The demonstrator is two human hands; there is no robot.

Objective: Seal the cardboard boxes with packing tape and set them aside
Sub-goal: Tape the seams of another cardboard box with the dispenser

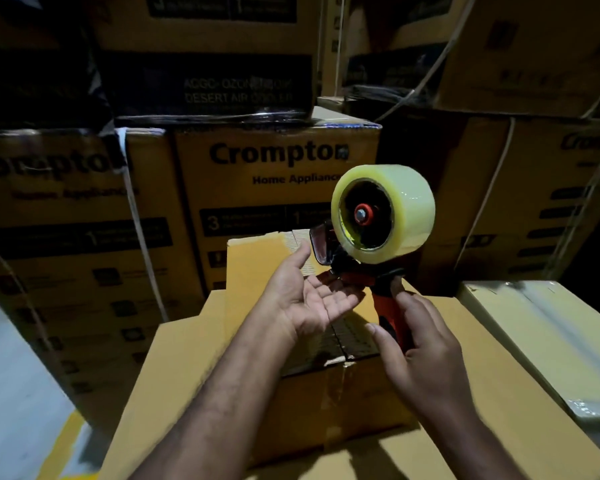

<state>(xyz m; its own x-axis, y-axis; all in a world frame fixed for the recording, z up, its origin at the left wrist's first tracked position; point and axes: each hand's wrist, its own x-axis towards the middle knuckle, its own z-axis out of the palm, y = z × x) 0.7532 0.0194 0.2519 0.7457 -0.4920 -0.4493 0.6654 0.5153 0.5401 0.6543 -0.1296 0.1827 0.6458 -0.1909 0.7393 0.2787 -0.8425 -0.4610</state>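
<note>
My right hand [418,344] grips the red and black handle of a tape dispenser [371,268], held upright above a small cardboard box [312,407]. A fat roll of clear packing tape [392,209] sits on the dispenser's hub. My left hand [307,297] is open, palm up, just left of the dispenser's front, fingertips close to its blade end. The small box has one flap [257,258] standing up at the back. It rests on a larger flat cardboard box [174,375].
Stacked printed appliance cartons [278,188] with strapping fill the back and left. A pale carton wrapped in clear film [541,334] lies at the right. Grey floor with a yellow line [18,393] shows at lower left.
</note>
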